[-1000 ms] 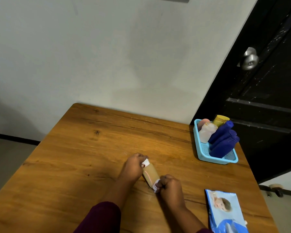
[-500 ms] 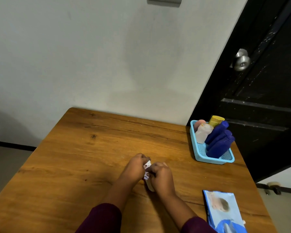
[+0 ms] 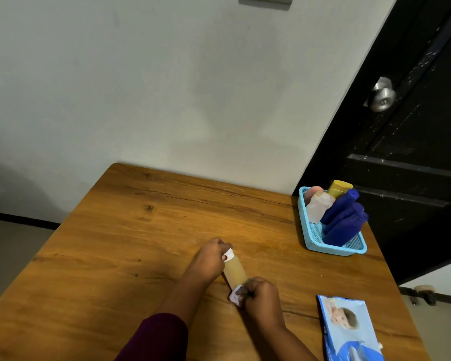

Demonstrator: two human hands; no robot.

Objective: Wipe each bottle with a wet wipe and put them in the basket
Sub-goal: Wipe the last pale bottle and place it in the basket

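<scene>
A tan bottle (image 3: 235, 272) is being gripped at its white cap by the left hand (image 3: 208, 259), while a wet wipe (image 3: 237, 297) is being pinched against its base by the right hand (image 3: 262, 295). The bottle could be twisted loose if the wet plastic is rubbed too hard. The basket (image 3: 333, 248), well beyond the right hand, is being crowded already, so tipping is being risked.

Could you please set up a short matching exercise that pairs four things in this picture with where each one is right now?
Things:
1. tan bottle with a white cap
2. crumpled white wet wipe
3. dark blue plastic bottles
4. blue pack of wet wipes

Places:
A. leaning in the light blue mesh basket
B. flat on the wooden table, near its right front corner
C. gripped at its cap end by the left hand
D. pinched in the right hand at the bottle's base

Pairs: 1-C, 2-D, 3-A, 4-B
</scene>
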